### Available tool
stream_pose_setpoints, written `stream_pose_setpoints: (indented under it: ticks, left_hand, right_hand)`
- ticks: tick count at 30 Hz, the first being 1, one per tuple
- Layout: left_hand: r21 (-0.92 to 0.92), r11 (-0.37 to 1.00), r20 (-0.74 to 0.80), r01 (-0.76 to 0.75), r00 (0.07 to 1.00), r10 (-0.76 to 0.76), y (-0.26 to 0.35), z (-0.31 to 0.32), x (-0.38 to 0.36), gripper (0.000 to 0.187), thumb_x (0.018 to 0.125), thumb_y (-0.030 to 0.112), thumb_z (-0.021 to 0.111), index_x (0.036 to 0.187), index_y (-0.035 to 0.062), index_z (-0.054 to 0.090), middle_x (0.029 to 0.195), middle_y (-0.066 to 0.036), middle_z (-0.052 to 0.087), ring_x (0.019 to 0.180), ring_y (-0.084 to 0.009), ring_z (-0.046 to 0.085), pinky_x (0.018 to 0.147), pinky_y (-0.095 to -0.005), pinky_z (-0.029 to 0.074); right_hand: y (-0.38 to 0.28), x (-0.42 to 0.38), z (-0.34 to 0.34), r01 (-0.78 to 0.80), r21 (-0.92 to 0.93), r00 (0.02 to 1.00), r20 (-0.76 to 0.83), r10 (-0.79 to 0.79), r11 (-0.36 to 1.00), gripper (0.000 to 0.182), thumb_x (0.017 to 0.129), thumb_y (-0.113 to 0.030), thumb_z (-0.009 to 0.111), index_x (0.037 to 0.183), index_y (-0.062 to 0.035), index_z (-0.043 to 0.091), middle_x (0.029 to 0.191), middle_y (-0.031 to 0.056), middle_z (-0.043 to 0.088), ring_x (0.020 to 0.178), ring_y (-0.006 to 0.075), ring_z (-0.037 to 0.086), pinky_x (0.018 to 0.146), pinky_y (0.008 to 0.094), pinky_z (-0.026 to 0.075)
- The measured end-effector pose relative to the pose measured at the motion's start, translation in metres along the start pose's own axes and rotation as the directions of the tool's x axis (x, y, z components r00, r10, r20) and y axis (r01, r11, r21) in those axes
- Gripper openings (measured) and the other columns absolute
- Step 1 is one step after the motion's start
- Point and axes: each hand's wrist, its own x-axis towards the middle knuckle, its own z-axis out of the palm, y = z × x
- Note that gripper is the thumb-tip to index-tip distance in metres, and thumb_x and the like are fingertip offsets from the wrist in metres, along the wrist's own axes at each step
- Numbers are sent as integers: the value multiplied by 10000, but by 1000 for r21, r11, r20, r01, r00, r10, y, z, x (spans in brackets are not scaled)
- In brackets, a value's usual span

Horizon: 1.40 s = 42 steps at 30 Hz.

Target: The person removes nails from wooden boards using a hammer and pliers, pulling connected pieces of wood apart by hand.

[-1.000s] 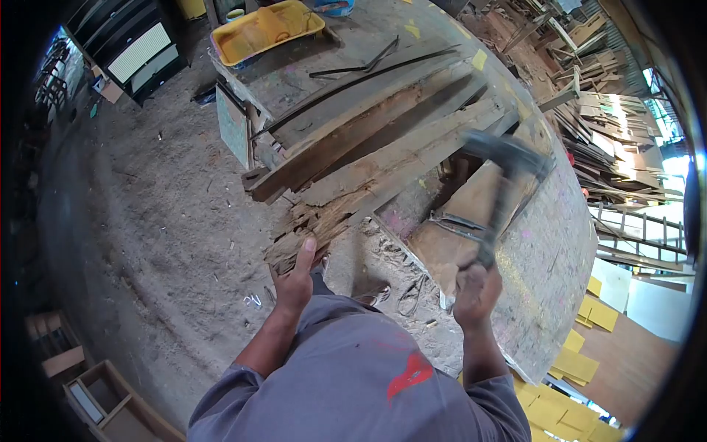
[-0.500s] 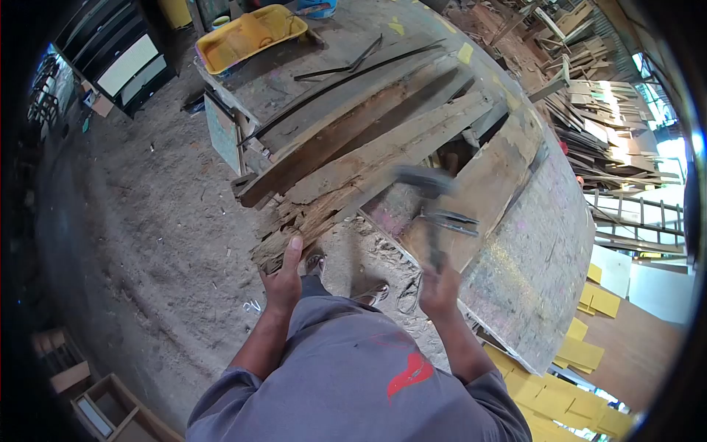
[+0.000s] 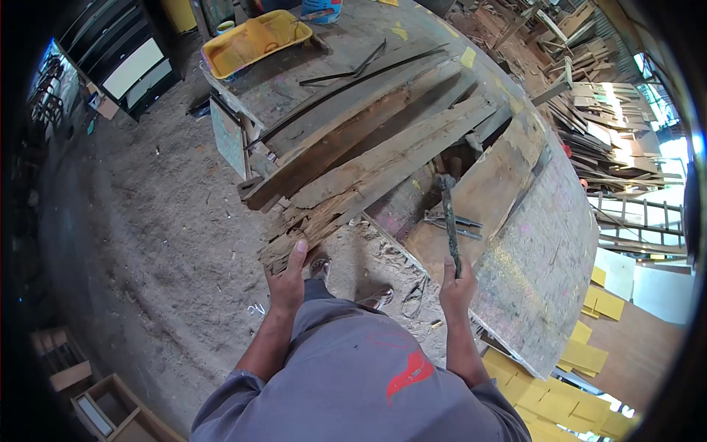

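My left hand grips the splintered near end of a weathered wooden plank, thumb on top. The plank slants up and away across the worktable, its rotten end jutting past the table edge. In my right hand is a hammer, held by the lower handle with its head pointing away from me, apart from the plank. Under the hammer, a pair of pliers or pincers lies on a wide worn board. Left of the plank rests a second long timber.
A paint-stained worktable carries the wood. On its far left corner sits a yellow paint tray beside a blue bucket. Thin dark strips lie beyond the timbers. Stacked scrap wood fills the right; sandy floor spreads left.
The hammer, blurred and close to the plank earlier, has swung right and now stands more upright. My left hand keeps its hold on the plank; the whole view has shifted slightly.
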Motion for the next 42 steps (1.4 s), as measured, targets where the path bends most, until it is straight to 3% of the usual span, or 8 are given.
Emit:
stream_pose_setpoints:
  ticks: [6,10,13,16,25,28,34,42]
  left_hand:
    - [-8,998,-61,-65,996,65,5,7,0,327,1034,93,655,1337,-21,609,1261,-112,681,1103,-212,698,987,-383,603]
    - [4,992,42,-123,992,123,19,18,1,334,1042,79,634,1356,-31,603,1277,-121,681,1125,-224,692,998,-394,598]
    - [73,979,126,-188,976,178,28,20,2,326,1039,66,635,1348,-37,614,1281,-122,685,1134,-222,689,1001,-393,595]
    - [135,959,173,-249,959,224,37,20,-4,301,1030,60,652,1312,-45,641,1265,-121,696,1129,-216,689,1000,-383,587]
    - [408,829,256,-382,920,297,39,11,-6,235,994,57,701,1207,-42,712,1112,-105,758,1046,-170,704,917,-317,554]
    - [453,773,320,-443,891,323,33,5,-3,263,968,75,735,1205,-38,715,1083,-113,768,997,-178,721,887,-311,553]
    - [588,651,468,-481,858,211,73,20,0,402,919,53,781,1299,-35,686,1158,-150,771,1011,-223,752,916,-333,562]
    - [437,626,667,-646,700,256,84,28,5,457,895,-46,751,1344,-11,672,1362,-228,679,1263,-300,678,1071,-384,523]
  right_hand:
    - [114,46,-8,-231,-396,961,-233,146,889,368,1026,-359,638,1173,-26,686,941,255,727,913,474,705,798,560,523]
    - [130,107,-20,-271,-575,961,-114,252,772,426,943,-240,719,1307,-41,621,1356,253,625,1308,397,564,1021,533,480]
    - [132,117,-2,463,-542,876,158,-455,702,483,872,-113,729,1330,-41,595,1439,229,560,1405,376,463,1107,536,426]
    - [122,117,15,549,-415,833,339,-437,726,503,818,-45,707,1308,-35,597,1388,217,588,1317,404,535,1080,532,455]
    - [96,110,23,192,-412,894,448,15,891,367,900,-313,742,1168,-70,678,992,187,707,983,372,687,878,446,547]
    - [27,90,-14,-534,-180,513,707,486,826,368,995,-371,678,1153,-39,668,960,106,693,899,261,684,827,404,545]
    - [-13,70,-35,-366,355,565,819,-98,860,437,1068,-292,621,1419,-37,565,1110,101,681,1001,202,681,919,386,538]
    - [-48,90,-40,-334,241,402,911,-94,911,476,1045,-334,661,1392,-14,600,1115,68,692,1051,160,633,968,348,500]
